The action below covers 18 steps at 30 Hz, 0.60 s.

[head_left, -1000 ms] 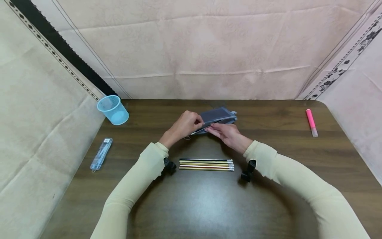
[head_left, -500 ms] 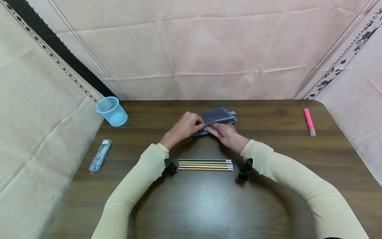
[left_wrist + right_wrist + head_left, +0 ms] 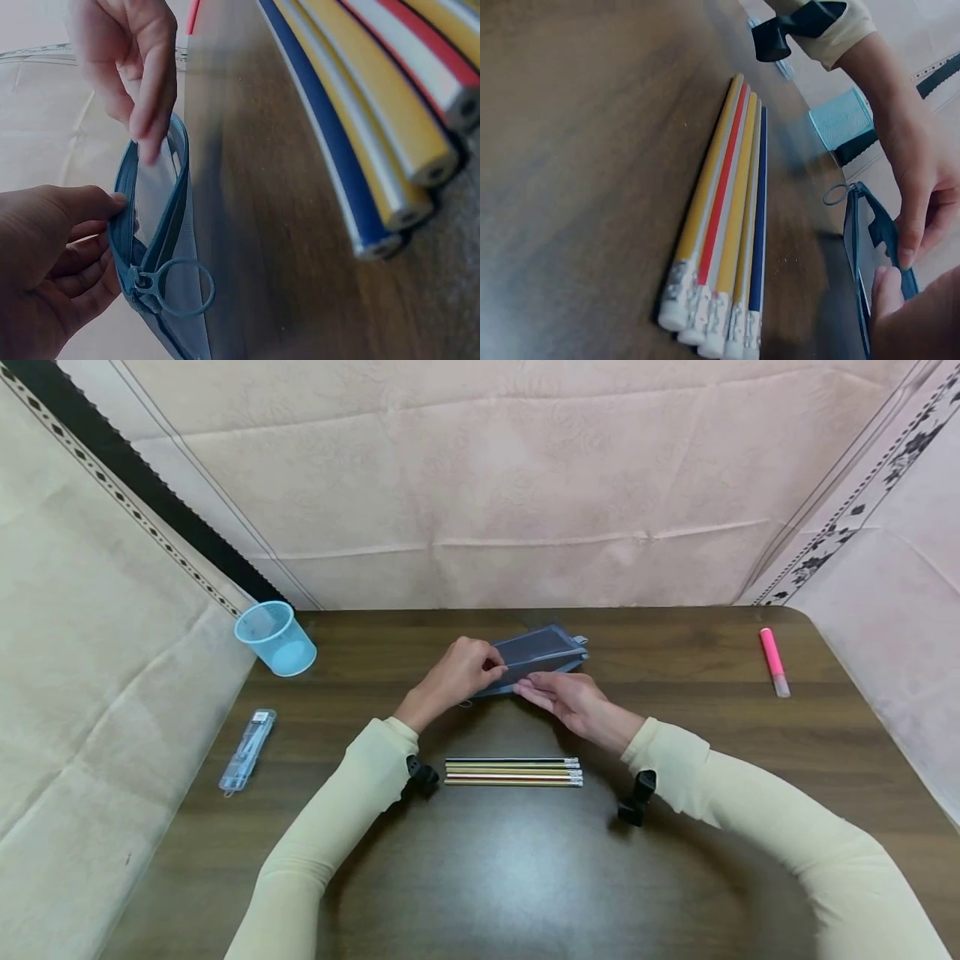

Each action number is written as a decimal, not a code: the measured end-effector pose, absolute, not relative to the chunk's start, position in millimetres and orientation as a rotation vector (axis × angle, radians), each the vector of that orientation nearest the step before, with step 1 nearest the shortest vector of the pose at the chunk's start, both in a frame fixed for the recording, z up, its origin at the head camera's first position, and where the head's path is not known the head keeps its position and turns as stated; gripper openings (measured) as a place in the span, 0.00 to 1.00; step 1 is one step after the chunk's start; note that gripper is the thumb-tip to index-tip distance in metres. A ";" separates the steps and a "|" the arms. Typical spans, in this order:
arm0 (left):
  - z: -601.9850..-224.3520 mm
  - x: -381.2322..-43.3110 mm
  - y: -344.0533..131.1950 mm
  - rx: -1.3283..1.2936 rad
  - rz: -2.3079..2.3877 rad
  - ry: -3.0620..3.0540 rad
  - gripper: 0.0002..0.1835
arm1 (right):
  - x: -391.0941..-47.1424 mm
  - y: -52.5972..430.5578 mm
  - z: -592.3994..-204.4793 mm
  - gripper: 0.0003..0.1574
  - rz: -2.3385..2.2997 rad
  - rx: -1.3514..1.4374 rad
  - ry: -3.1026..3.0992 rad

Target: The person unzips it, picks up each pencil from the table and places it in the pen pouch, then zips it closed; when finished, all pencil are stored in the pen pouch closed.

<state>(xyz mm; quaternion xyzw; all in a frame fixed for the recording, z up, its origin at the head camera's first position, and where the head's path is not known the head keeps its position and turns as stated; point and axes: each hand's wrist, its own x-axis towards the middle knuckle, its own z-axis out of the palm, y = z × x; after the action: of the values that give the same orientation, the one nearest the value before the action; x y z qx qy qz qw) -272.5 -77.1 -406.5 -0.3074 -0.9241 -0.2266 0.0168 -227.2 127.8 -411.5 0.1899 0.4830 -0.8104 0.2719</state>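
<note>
A blue zippered pencil pouch lies near the back middle of the table. Its zipper is undone, and the left wrist view looks into the gaping mouth, with a ring-shaped zipper pull at the near end. My left hand pinches one edge of the mouth between thumb and fingers. My right hand is at the pouch's near side, its fingers extended over the opening with nothing visible in them. Several striped pencils with white erasers lie side by side in front of the pouch.
On the left stand a light blue mesh cup and, nearer, a slim clear-blue case. A pink highlighter lies at the right. Pale cloth hangs behind the table's back edge.
Both hands were together at the zipper; the right hand has drawn slightly away from the left, and the pouch mouth shows wider. The pencils have stayed in place.
</note>
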 end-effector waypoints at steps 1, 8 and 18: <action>-406.7 -272.6 -77.3 -0.960 -0.703 -2.868 0.09 | -225.0 128.4 -410.6 0.28 -2.151 0.477 1.326; -409.2 -273.4 -78.1 -0.956 -0.727 -2.878 0.09 | -207.8 127.0 -409.4 0.22 -1.666 -0.048 1.805; -410.7 -271.6 -78.7 -0.939 -0.756 -2.880 0.09 | -194.1 117.7 -416.0 0.06 -0.972 -0.971 2.473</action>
<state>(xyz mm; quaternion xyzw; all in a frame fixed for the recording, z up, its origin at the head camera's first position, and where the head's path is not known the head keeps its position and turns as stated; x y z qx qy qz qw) -271.6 -78.7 -410.7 -0.3008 -0.9224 -0.2420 0.0096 -194.1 117.7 -416.0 -0.3389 0.8636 -0.3393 0.1558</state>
